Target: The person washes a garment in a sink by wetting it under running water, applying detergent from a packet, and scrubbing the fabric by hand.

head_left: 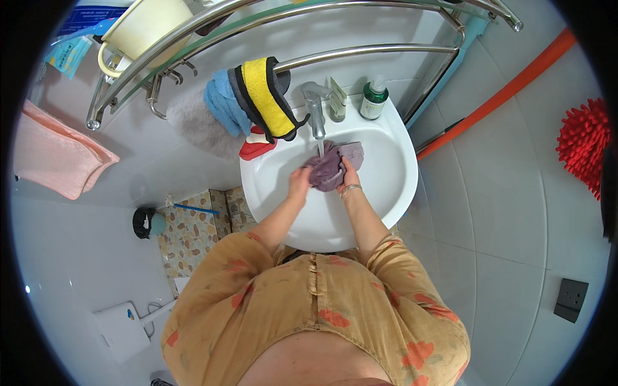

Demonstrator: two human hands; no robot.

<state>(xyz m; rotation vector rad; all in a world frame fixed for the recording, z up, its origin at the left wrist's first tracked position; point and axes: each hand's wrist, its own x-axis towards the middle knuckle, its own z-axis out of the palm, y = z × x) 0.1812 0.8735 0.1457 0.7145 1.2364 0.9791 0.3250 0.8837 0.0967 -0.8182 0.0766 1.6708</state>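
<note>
Head view: person at a white ceramic oval basin [400, 168], forearms reaching in from below. Wet-looking, crumpled purple cloth [327, 172] sits over the bowl, right under the chrome single-spout tap [315, 101]; a thin water stream [321, 148] lands on it, which is likely why it's held there. Left hand [299, 183] is partly curled, fingers on the cloth's left edge, a bit blurred. Right hand [348, 174] is bent around the right side, thumb and fingers closed on fabric. Gripping from both sides probably keeps the bundle spread under the flow. Paler mauve-grey fabric [353, 154] shows beyond the right hand; can't tell if same piece.

Green bottle with white top [374, 100] and pale green upright tube [337, 103] stand on the basin's back ledge, likely parked there within reach and off the bowl. Yellow cloth with black edging [262, 87] and fluffy blue cloth [226, 104] hang by the curved steel rail [367, 50], presumably to drain. Red-and-white item [257, 145] rests at the basin's left rim; kind unclear.
</note>
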